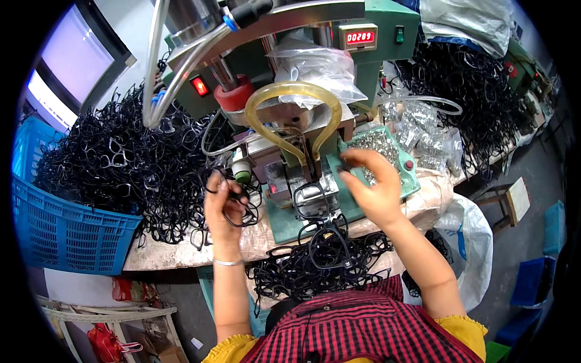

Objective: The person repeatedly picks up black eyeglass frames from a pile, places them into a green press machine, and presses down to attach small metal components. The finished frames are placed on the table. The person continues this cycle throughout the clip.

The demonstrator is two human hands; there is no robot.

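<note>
My left hand (pixel 223 202) is closed on a black eyeglass frame (pixel 235 216), left of the press. My right hand (pixel 376 186) is by the press's work area, thumb and forefinger curved and apart; I make out nothing between them. Between my hands, a metal fixture (pixel 316 192) sits on the green base (pixel 289 225) of the press. Another black eyeglass frame (pixel 296 199) is at this fixture. In front of the base, a pile of black eyeglass frames (pixel 321 257) lies close to my body.
A big heap of black frames (pixel 121 151) covers the bench at left, beside a blue crate (pixel 75 224). At right are a tray of small metal parts (pixel 378 148), clear plastic bags (pixel 426 136) and a white sack (pixel 475 248). A yellowish hose (pixel 293 88) loops above the fixture.
</note>
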